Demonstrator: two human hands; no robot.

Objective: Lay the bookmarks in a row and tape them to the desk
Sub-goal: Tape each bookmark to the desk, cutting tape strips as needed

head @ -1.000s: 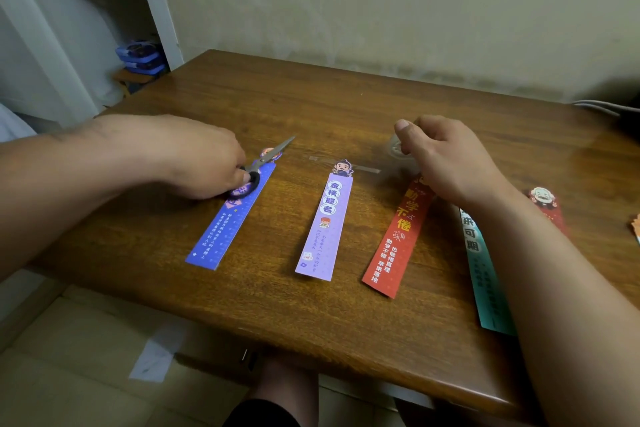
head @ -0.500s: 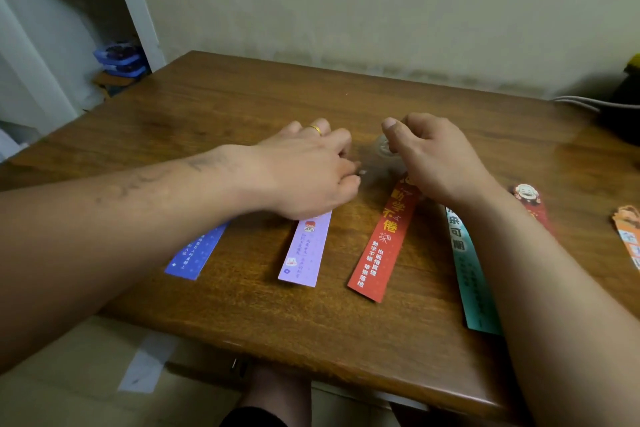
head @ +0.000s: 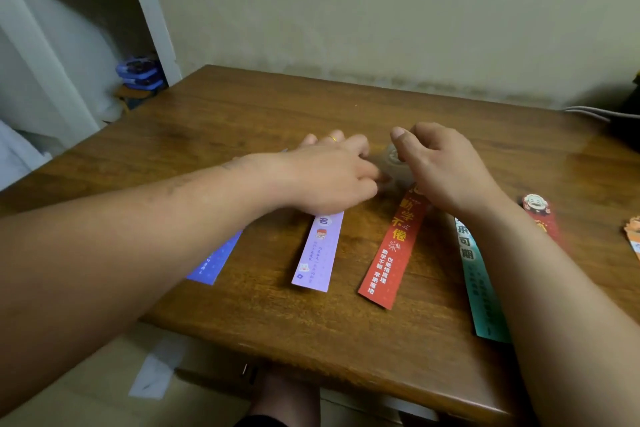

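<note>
The right hand [head: 446,173] has its grip closed around the tape roll [head: 393,158], thumb on top. It holds the roll near the centre of the counter [head: 242,114], at the far end of the red bookmark [head: 391,253]. The left hand [head: 325,177] meets the tape roll from the left with curled fingertips; whether its grip pinches anything cannot be told. This hand covers the far end of the purple bookmark [head: 318,253]. The blue bookmark [head: 214,262] lies partly under the left forearm, toward the left edge. The teal bookmark [head: 481,288] lies partly under the right forearm. The dark red bookmark [head: 538,215] and the orange bookmark [head: 633,236] lie toward the right edge.
</note>
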